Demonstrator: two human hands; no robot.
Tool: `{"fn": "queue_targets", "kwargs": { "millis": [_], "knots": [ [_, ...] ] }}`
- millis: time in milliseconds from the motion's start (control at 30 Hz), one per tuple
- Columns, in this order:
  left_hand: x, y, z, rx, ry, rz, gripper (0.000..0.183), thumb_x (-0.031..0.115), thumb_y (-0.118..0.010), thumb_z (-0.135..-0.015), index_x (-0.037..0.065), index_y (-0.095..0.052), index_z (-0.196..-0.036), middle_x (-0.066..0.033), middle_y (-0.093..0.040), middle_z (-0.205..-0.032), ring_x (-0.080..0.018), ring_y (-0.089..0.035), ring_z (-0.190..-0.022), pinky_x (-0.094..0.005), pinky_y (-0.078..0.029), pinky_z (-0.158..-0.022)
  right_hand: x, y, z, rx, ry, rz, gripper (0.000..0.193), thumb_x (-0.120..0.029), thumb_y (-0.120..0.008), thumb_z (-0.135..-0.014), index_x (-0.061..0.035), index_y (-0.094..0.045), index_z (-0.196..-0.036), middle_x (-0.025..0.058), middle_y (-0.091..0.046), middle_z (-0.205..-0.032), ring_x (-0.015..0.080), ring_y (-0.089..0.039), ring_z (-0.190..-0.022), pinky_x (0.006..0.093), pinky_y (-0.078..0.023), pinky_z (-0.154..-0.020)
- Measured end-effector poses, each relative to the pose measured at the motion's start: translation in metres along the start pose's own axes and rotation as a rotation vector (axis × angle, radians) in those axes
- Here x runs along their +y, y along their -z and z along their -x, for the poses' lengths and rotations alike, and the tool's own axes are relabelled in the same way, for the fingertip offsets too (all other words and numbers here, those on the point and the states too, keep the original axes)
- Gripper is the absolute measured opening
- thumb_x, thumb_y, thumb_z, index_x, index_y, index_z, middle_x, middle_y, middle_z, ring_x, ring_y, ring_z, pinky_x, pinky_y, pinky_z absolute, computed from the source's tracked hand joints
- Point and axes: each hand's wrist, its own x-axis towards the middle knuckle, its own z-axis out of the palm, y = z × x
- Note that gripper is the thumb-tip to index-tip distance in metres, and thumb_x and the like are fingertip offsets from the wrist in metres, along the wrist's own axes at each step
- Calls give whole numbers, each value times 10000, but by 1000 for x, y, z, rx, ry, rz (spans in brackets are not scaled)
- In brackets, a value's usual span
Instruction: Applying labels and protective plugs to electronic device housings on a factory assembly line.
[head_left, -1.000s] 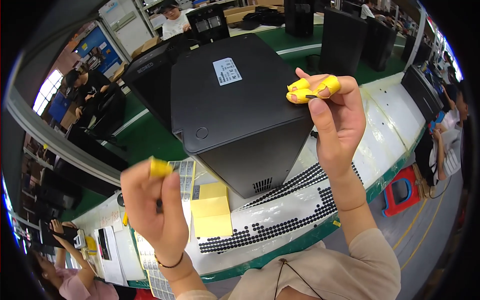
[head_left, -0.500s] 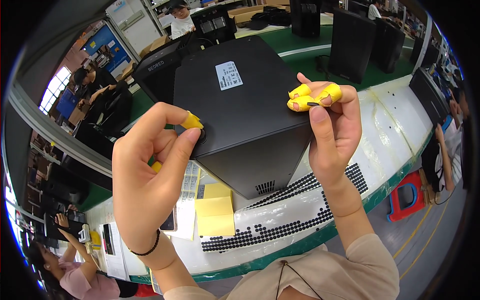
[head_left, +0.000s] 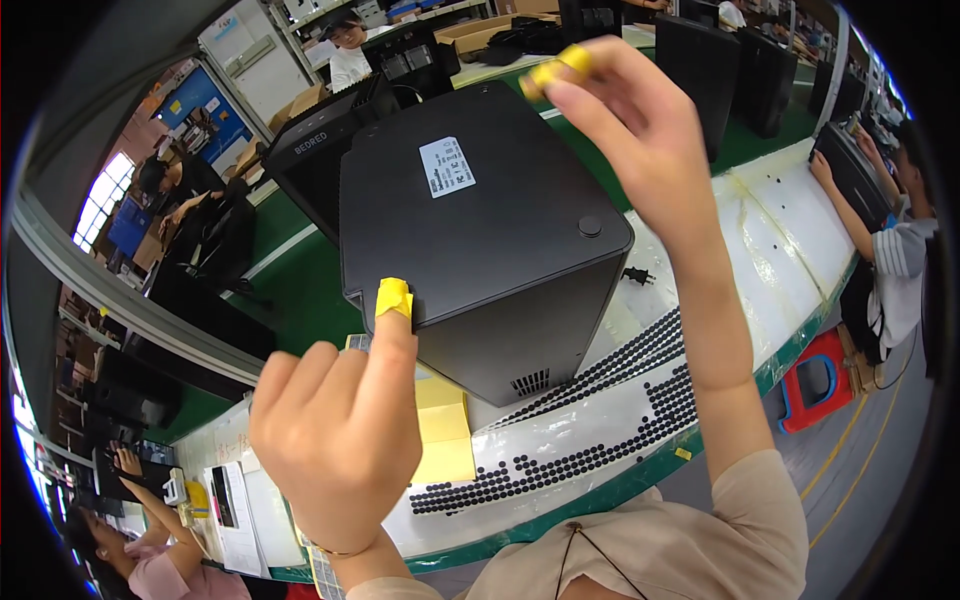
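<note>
A large black box-shaped speaker cabinet lies before me, with a white label on its top face. At its near left corner, my left hand presses a stretched index finger, wrapped in yellow tape, onto the top; the other fingers are curled and hold nothing. The finger covers whatever lies beneath it. A round black pad sits on the near right corner. Over the far right edge hovers my right hand, slightly blurred, its thumb and yellow-taped fingers pinched together. Anything between those fingertips cannot be made out.
Sheets of round black dots line the near table edge beside yellow paper. A black power plug lies right of the cabinet. Other black cabinets stand on the green belt. Co-workers sit around; a red stool is at right.
My right hand has gone from the near right corner to the far edge, uncovering the round pad. My left hand has changed from a pinch to one pressing finger.
</note>
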Motion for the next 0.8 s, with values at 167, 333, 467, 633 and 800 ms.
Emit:
{"fn": "queue_targets", "kwargs": {
  "millis": [167,333,467,633,800],
  "knots": [
    [5,-15,13,79,68,39,258,3,-699,-754,-4,-689,-1011,-12,-416,-494,-164,-373,-433,-303,-268,-470,53,4,-41,-210,-3,382,259,-271,-647,-900,-33,-627,-1000,61,-640,-1042,193,-587,-1056,345,-410,-1001],
    [3,-11,17,38,121,136,258,-7,-657,-837,-40,-678,-1092,-50,-460,-526,-148,-343,-455,-286,-252,-491,56,-6,-54,-339,-44,439,260,-289,-634,-891,-38,-623,-957,89,-648,-991,224,-587,-974,361,-442,-886],
    [-1,-18,19,93,81,122,299,-25,-680,-761,-30,-678,-1059,-28,-452,-494,-152,-379,-413,-294,-265,-461,52,-11,-59,-366,-61,558,254,-270,-639,-877,-25,-618,-938,92,-658,-952,219,-602,-929,346,-454,-815],
    [-2,-20,20,104,68,125,313,-20,-684,-758,-31,-675,-1071,-31,-452,-496,-155,-377,-412,-292,-265,-461,51,-5,-57,-385,42,582,230,-244,-621,-897,-17,-619,-940,79,-638,-914,198,-601,-876,315,-455,-769],
    [-3,-21,19,109,61,131,319,-6,-691,-759,-27,-676,-1077,-35,-438,-489,-163,-378,-410,-299,-256,-458,47,0,-46,-403,-29,453,210,-231,-586,-934,-28,-630,-959,54,-604,-872,166,-590,-854,306,-447,-747]
  ]
}}
